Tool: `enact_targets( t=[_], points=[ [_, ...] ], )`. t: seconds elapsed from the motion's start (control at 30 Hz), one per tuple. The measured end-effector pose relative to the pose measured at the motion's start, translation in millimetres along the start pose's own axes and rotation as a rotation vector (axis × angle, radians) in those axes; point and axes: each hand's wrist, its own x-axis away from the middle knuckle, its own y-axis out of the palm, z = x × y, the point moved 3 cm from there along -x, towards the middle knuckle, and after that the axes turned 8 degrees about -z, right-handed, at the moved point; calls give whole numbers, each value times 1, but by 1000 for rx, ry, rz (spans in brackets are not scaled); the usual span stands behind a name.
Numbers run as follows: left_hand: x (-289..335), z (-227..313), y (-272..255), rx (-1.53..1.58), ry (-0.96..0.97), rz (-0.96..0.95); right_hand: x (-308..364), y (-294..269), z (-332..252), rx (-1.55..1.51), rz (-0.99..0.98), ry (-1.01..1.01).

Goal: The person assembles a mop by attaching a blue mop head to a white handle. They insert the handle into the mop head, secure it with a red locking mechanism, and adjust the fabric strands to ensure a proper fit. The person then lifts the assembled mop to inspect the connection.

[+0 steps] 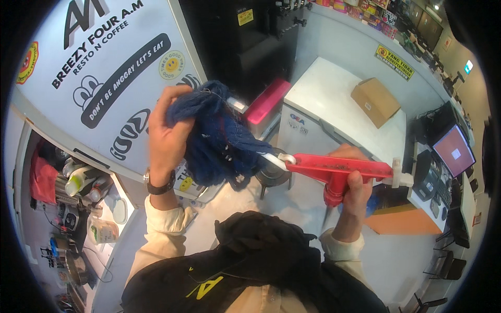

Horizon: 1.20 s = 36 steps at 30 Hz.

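Observation:
A blue yarn mop head (214, 133) hangs in front of me, its strands bunched and drooping. My left hand (169, 128) is closed around the upper left of the yarn. To the right lies the red plastic mop clamp (342, 169), held level by my right hand (355, 190), with the thumb in front near its socket. A white bar (274, 160) links the clamp's left end to the yarn. At the clamp's other end sits a white plastic clip (401, 176). Below the socket, a pale mop handle shows only in part.
Beyond my hands stands a white chest freezer (331, 94) with a cardboard box (376, 101) on it. A pink-topped container (267, 101) and a dark round stool (274, 175) are close by. Shelves of kitchenware (83, 182) line the left; a monitor (454, 149) stands on a desk at right.

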Motion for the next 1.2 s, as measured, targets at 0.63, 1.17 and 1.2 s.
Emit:
enact_targets(
  t=[0.63,1.17,1.2],
  points=[
    [78,-111,74,336,-449,-187,-145,6,-74,1229,-921,565],
    [132,-185,133,887,-607,-106,-203,80,-20,1262,-1115,1063],
    [128,-184,135,683,-568,-149,-202,79,-14,1297,-1113,1107]
  ],
)
